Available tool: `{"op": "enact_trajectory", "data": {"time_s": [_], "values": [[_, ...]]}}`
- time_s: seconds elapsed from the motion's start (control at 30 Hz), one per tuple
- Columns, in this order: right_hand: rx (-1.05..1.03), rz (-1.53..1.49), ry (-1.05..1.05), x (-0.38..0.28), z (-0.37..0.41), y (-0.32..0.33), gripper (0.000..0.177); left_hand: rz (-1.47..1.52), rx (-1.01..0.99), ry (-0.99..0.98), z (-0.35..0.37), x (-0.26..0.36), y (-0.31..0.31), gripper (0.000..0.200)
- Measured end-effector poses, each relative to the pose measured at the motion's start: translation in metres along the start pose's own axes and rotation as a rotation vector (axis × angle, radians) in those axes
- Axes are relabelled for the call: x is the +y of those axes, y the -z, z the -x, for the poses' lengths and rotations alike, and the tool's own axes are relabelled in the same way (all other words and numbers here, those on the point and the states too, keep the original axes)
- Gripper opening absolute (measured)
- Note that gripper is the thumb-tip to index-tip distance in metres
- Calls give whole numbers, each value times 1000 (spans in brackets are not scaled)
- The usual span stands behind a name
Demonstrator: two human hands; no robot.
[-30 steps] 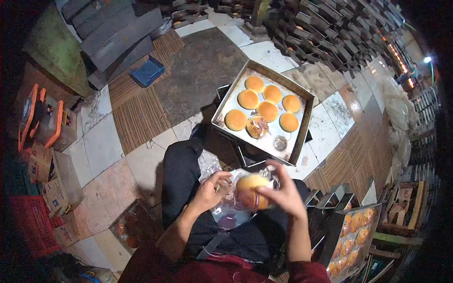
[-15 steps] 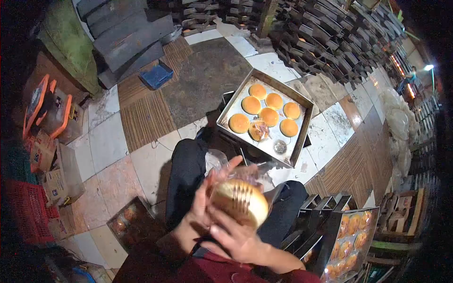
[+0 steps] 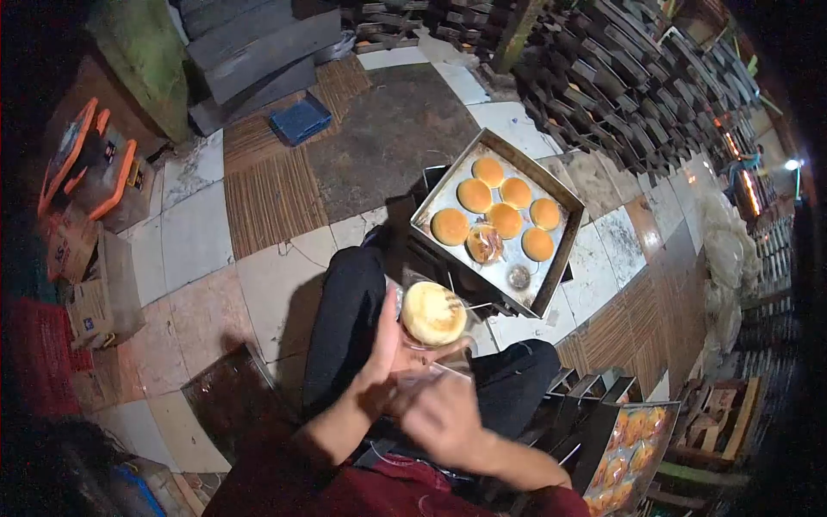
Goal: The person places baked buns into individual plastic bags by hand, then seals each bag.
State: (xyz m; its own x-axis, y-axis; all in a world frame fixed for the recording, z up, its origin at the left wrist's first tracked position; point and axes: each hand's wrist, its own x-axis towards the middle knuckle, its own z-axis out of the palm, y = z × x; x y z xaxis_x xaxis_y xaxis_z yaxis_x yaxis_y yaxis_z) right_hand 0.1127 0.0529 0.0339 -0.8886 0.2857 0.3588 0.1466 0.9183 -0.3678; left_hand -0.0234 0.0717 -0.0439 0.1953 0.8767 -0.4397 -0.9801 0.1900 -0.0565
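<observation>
A pale round bun (image 3: 433,314) with a browned patch lies on clear plastic above my lap. My left hand (image 3: 388,349) holds the bun and the plastic from the left and below. Just below the bun is my right hand (image 3: 438,418), blurred by motion, its fingers curled and what they hold unclear. In front of my knees, a square metal tray (image 3: 564,250) carries several golden buns (image 3: 504,221) and one bun in a clear wrapper (image 3: 484,245).
At the lower right stands a tray of wrapped buns (image 3: 633,444) beside dark racks. A dark tray (image 3: 233,396) lies on the floor at left. Farther off are a blue tray (image 3: 300,119), cardboard boxes (image 3: 89,312), a red crate (image 3: 41,358), stacked trays (image 3: 637,77) and a distant person.
The bun has turned from its striped side to a paler face and moved up slightly. My right hand has dropped below it. The whole view has shifted a little.
</observation>
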Motion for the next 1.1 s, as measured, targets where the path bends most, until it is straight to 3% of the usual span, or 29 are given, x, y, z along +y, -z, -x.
{"op": "enact_trajectory", "data": {"time_s": [0.07, 0.1, 0.13, 0.17, 0.2, 0.27, 0.3, 0.37, 0.43, 0.5, 0.6, 0.67, 0.7, 0.83, 0.9, 0.93, 0.97, 1.0, 1.07, 1.1], "values": [[131, -59, 27, -22, 5, 11, 17, -163, -34, -248, 12, -5, -22, 71], [-368, -582, -419, -14, 22, 36, 22, -191, -51, -233, 22, 1, -29, 66], [173, -221, -267, -15, 23, 43, 23, -181, -34, -303, 28, 3, -42, 65], [285, -19, -497, -16, 14, 46, 22, -165, -93, -358, 31, 2, -51, 65], [341, -13, -559, -3, 7, 44, 23, -154, -152, -407, 35, 1, -58, 65], [262, -307, -528, 22, 7, 42, 22, -204, -167, -420, 45, -2, -70, 63], [270, -302, -524, 24, 11, 39, 22, -221, -143, -458, 51, -3, -80, 62], [208, -1051, -867, 21, 21, 32, 16, -231, -56, -581, 51, -4, -81, 63], [222, -1095, -808, 18, 25, 29, 14, -244, -50, -534, 49, 4, -76, 65], [242, -1132, -758, 17, 29, 26, 12, -236, -123, -357, 54, 9, -72, 66], [174, -867, -709, 19, 31, 23, 18, -182, -170, -232, 35, 7, -54, 73], [144, -190, -332, 18, 33, 23, 20, -153, -108, -231, 28, 4, -49, 71], [147, -45, -227, 23, 37, 19, 22, -194, -37, -263, 29, 3, -53, 68], [83, 117, -302, 25, 40, 15, 20, -166, 21, -286, 16, 5, -46, 64], [-198, -210, -477, 12, 34, 22, 18, -128, 16, -294, 7, 11, -38, 63], [-518, -435, -111, 3, 51, 16, 17, -109, 54, -367, 2, 18, -34, 64], [-818, -921, 48, -21, 29, 43, 15, -85, 99, -437, 2, 24, -32, 64], [-1310, -894, 211, -35, 18, 54, 20, -99, 177, -427, 10, 31, -40, 67], [-622, -932, 53, -22, 39, 66, 47, -2, 137, -458, 12, 31, -39, 78], [-301, -622, -165, -6, 35, 74, 66, -47, 27, -411, 17, 24, -35, 79]]}}
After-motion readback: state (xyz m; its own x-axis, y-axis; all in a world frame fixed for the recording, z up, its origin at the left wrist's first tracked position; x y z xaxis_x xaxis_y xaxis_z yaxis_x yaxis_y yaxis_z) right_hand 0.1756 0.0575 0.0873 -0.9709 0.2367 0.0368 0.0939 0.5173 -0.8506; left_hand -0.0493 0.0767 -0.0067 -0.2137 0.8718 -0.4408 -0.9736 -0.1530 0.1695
